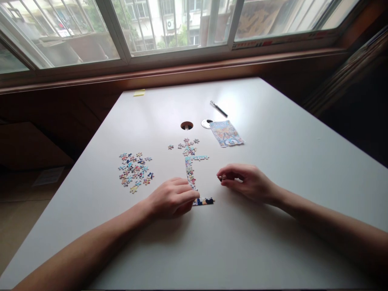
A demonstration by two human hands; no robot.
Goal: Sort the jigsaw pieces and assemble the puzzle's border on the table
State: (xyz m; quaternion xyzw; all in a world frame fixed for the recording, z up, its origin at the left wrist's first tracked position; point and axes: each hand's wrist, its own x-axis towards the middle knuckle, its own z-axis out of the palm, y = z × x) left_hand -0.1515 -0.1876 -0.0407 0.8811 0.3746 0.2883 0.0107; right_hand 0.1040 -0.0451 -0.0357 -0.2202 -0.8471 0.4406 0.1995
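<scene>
Bare forearms; no sleeves, rings, watch

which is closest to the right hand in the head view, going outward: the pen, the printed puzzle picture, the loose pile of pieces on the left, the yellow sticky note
From the right hand:
1. printed puzzle picture, just beyond the hand, slightly to its left.
2. pen, farther back, past the picture.
3. loose pile of pieces, across the table on the left.
4. yellow sticky note, at the far left edge near the window.

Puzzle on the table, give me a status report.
Left hand pressing the puzzle frame corner. Right hand pinching one puzzle piece. Loose pieces lie left, nothing blocking.
</scene>
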